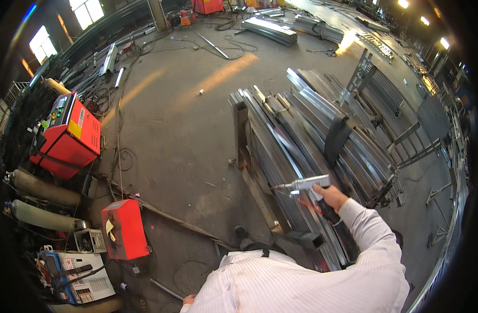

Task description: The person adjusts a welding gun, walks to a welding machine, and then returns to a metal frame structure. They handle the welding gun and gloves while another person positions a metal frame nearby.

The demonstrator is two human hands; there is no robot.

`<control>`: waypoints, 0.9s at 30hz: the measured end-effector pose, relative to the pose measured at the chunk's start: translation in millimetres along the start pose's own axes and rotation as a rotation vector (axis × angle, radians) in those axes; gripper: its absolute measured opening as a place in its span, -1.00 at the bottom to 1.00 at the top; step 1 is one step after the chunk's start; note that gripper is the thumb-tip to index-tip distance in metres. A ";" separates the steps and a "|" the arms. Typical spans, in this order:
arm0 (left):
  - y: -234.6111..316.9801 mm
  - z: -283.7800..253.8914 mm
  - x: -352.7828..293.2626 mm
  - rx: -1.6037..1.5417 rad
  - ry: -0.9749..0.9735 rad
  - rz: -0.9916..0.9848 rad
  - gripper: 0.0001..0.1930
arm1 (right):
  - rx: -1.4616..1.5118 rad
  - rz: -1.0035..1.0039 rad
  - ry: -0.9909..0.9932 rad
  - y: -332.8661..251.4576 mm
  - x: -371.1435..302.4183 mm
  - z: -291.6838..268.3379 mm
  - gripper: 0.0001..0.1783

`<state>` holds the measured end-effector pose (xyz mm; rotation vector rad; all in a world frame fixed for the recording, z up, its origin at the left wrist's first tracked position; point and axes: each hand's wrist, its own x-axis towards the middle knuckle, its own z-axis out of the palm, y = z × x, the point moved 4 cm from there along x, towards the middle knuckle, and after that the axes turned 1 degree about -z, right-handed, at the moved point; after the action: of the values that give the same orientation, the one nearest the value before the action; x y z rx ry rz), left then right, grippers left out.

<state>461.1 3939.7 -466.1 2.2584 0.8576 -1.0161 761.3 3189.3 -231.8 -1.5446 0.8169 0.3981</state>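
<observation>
My right hand [333, 197] is closed round the dark grip of a silver welding gun [308, 183]. The gun has a thin, pointed nozzle facing left, and a red cable hangs by its handle. Below it lie long grey steel profiles [280, 156], stacked side by side on a steel rack [241, 133]. I cannot tell whether the nozzle touches them. Only a small part of my left hand [188, 299] shows at the lower edge, beside the end of a thin metal tube [165, 288]. My sleeve and body hide its fingers, so its grip is unclear.
Leftward stand a red machine [75, 138], a smaller red box [127, 229], gas cylinders [43, 215] and a white carton [88, 276]. A thick hose [166, 219] crosses the floor towards my feet. More metal bundles [270, 31] lie at the back, with steel frames [413, 148] at right.
</observation>
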 end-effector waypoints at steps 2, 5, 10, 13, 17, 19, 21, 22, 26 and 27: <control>31.1 -23.4 -0.9 -0.014 0.014 -0.014 -0.55 | -0.001 0.016 -0.003 8.2 10.4 -0.7 -0.56; 81.9 -60.7 1.4 -0.090 -0.002 -0.108 -0.59 | -0.014 0.025 0.002 13.2 22.1 2.3 -0.56; 142.2 -108.6 21.2 0.005 -0.041 0.007 -0.64 | -0.023 0.008 -0.060 12.5 33.7 14.4 -0.56; 148.8 -125.1 39.7 -0.020 -0.088 -0.020 -0.53 | -0.020 0.095 -0.125 19.6 38.7 14.3 -0.54; 145.4 -131.9 56.3 -0.071 -0.088 -0.065 -0.52 | -0.248 0.064 -0.223 31.0 49.8 18.8 -0.44; 142.2 -133.3 60.2 0.003 -0.055 0.026 -0.57 | -0.434 0.089 -0.264 37.4 52.4 24.7 -0.33; 132.4 -130.9 65.6 0.050 -0.043 0.076 -0.58 | -0.589 -0.074 -0.299 33.6 51.1 34.5 -0.37; 125.6 -128.2 72.2 0.063 -0.046 0.088 -0.56 | -0.706 -0.133 -0.295 31.8 48.2 38.9 -0.39; 74.0 -107.3 107.3 0.148 -0.087 -0.022 -0.49 | -0.719 -0.171 -0.253 23.2 29.0 47.6 -0.43; 67.6 -103.6 117.3 0.221 -0.043 0.162 -0.49 | -0.714 -0.198 -0.244 21.5 23.7 50.5 -0.43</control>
<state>618.4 4002.7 -484.7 2.4328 0.5571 -1.1263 773.2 3232.5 -271.4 -2.1568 0.3275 0.7673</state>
